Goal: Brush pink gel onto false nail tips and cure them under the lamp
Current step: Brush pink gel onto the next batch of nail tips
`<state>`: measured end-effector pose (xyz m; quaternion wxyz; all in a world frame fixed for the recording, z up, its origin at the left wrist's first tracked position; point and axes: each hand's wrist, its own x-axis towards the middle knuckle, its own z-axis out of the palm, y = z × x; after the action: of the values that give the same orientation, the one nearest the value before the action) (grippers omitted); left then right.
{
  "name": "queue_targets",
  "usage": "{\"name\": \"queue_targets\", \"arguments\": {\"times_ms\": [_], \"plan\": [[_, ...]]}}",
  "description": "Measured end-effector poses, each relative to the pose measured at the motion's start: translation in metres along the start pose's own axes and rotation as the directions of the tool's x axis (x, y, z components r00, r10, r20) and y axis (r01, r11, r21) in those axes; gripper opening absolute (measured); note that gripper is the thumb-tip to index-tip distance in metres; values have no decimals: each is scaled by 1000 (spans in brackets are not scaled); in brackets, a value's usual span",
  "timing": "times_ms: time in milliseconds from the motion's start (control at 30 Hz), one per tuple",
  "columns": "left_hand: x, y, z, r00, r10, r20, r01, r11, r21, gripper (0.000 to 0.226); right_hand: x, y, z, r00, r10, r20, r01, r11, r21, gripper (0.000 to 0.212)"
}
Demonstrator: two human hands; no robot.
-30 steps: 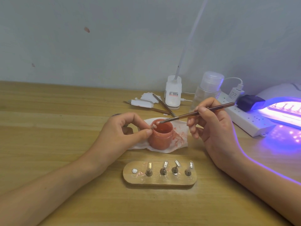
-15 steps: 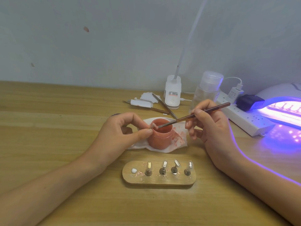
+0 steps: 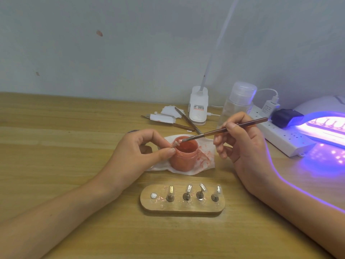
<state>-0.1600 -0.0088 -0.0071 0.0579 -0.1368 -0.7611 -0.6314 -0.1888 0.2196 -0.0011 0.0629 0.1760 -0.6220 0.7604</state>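
Nearest us on the table (image 3: 56, 184): wooden holder (image 3: 186, 209) with four upright pegs, each carrying one of the clear nail tips (image 3: 189, 188). Leftmost slot shows only a small silver disc (image 3: 153, 195). Pink smears on the holder around the left pegs.

Just behind it, the open jar of pink gel (image 3: 183, 157) stands on a white tissue (image 3: 205, 159) stained pink. Our left hand (image 3: 136, 152) pinches one loose nail tip (image 3: 175, 144) between thumb and forefinger, right over the jar's left rim. Our right hand (image 3: 242, 146) grips the brush (image 3: 233, 128) pen-style, handle angled up to the right, bristles touching the loose nail tip.

Further back: spare brushes (image 3: 186, 121) lying among white pads (image 3: 164, 117), white clip base of a desk lamp (image 3: 198, 107), clear bottle (image 3: 237, 103), power strip (image 3: 283, 135) with plugs in it.

Far right: curing lamp (image 3: 321, 104) lit purple, glow spilling onto the table and our right forearm. We see a row of pegs (image 3: 332, 126) inside; can't tell whether they carry tips.
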Motion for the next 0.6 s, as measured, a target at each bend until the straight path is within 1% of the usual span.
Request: {"name": "queue_targets", "arguments": {"times_ms": [67, 133, 200, 300, 400, 500, 600], "plan": [[0, 0, 0, 1000, -3, 2, 3, 1000, -1, 16, -1, 1, 0, 1000, 11, 18, -10, 1000, -29, 11], [0, 1, 0, 1000, -6, 1, 6, 1000, -6, 16, -2, 2, -2, 1000, 23, 1, -23, 998, -55, 15], [0, 1, 0, 1000, -7, -2, 7, 1000, -10, 17, -2, 2, -3, 1000, 20, -20, -20, 999, -29, 20], [1, 1, 1, 1000, -6, -7, 6, 1000, -5, 21, 0, 1, -1, 1000, 2, -2, -2, 1000, 3, 11], [1, 0, 1, 1000, -7, -14, 7, 1000, -6, 24, 0, 2, 0, 1000, 20, 9, -19, 999, -43, 10], [0, 0, 0, 1000, -9, -11, 9, 1000, -4, 22, 0, 2, -2, 999, 29, -26, -30, 999, -32, 17], [0, 0, 0, 1000, -9, -9, 9, 1000, 3, 20, 1, 1, -1, 1000, -2, 2, 2, 1000, 18, 21]]}}
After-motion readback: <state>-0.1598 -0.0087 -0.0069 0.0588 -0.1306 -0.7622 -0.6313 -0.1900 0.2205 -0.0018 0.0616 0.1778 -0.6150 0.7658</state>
